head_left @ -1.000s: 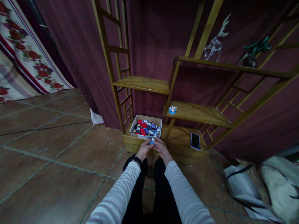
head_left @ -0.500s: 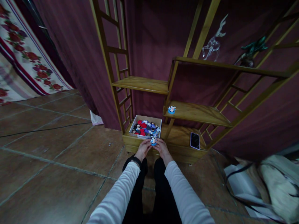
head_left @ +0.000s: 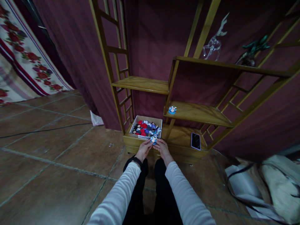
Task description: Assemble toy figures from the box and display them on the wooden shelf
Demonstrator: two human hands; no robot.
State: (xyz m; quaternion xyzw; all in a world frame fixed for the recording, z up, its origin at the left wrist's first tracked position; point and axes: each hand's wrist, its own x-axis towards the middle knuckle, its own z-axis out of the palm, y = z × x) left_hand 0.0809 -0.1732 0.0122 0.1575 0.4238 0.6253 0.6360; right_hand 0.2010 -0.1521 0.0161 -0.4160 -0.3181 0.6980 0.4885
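Observation:
Between both sets of fingertips is a small toy figurine [head_left: 153, 140], white and black on a blue base. My left hand [head_left: 144, 149] grips it from the left, with a dark band on the wrist. My right hand [head_left: 163, 148] pinches its other side. Just beyond the hands stands an open cardboard box [head_left: 134, 122] filled with many small red, blue, black and white figurines. A similar figurine [head_left: 172, 110] on a blue base stands at the left end of the middle right shelf.
The wooden shelf unit [head_left: 140, 83] rises in front. A phone [head_left: 195, 141] lies on its bottom board at right. Up on the high shelf are a clear deer ornament [head_left: 213, 45] and a dark green ornament [head_left: 254, 51]. Bags [head_left: 276, 184] sit on the floor at right.
The figurine between my fingers has turned or tilted slightly and sits a little higher. My hands stay in nearly the same place by the box.

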